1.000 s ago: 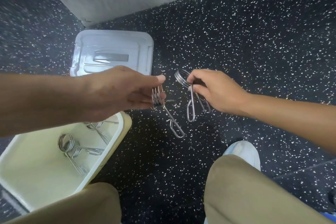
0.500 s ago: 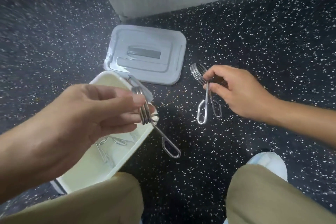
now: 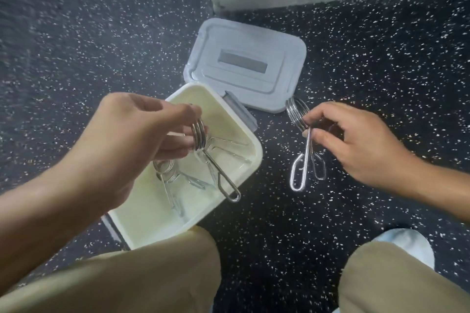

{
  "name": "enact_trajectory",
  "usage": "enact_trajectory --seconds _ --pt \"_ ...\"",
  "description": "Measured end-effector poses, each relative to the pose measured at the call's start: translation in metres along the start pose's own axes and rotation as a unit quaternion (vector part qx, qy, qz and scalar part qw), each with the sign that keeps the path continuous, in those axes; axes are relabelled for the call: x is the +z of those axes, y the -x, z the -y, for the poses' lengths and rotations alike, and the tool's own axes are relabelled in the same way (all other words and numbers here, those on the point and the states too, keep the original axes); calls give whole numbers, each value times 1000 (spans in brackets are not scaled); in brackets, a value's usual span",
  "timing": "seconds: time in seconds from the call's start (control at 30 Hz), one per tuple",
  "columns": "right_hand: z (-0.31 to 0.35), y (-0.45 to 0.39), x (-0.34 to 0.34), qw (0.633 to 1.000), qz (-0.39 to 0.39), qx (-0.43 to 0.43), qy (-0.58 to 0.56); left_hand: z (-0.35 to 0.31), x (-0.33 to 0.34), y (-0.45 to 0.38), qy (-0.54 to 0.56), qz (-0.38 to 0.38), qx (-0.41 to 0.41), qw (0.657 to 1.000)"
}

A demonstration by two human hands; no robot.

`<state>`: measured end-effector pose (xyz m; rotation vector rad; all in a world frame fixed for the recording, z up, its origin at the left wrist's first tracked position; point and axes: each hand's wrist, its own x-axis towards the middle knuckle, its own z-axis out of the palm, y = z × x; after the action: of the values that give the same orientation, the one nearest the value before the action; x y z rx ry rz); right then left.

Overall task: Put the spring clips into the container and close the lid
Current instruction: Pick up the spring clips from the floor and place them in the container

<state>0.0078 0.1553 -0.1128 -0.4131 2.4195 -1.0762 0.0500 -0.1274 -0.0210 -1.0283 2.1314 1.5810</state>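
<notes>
Within the last second the left hand (image 3: 132,140), fingers pinched on a spring clip (image 3: 203,145), had swung over the open container (image 3: 251,152), so release looked imminent, while the right hand (image 3: 356,145) pinched another clip (image 3: 305,145) beside it, the lid (image 3: 287,58) lying just beyond.

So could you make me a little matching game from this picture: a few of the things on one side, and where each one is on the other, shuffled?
Things:
1. clip in the left hand
2. clip in the right hand
3. grey lid
4. cream container

Places:
A. flat on the speckled floor, by the wall
B. open, near the person's left knee
C. held above the floor, right of the container
D. held over the open container, its handle past the rim

Pairs: 1-D, 2-C, 3-A, 4-B
</notes>
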Motion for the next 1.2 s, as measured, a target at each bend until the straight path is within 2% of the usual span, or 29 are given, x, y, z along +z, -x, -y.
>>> enact_trajectory --seconds 0.2,0.4,0.53,0.77,0.9,1.07,1.2 --pt "9 -8 9 1000 16 0 0 29 -10 -35 -27 -9 -114 993" --pt "11 -12 17 1000 17 0 19 59 -19 -42 -36 -17 -146 989" --pt "12 -15 22 1000 21 3 21 81 -20 -40 28 16 -183 983" --pt "17 -19 26 1000 13 -2 23 108 -14 -35 77 22 -99 992" --pt "21 -21 28 1000 10 -8 2 114 -16 -33 80 80 -51 992" --pt "22 -24 30 1000 9 -10 -8 125 -21 -30 -41 153 15 987" --pt "23 -26 31 1000 6 -15 2 142 -19 -27 -193 181 80 961"
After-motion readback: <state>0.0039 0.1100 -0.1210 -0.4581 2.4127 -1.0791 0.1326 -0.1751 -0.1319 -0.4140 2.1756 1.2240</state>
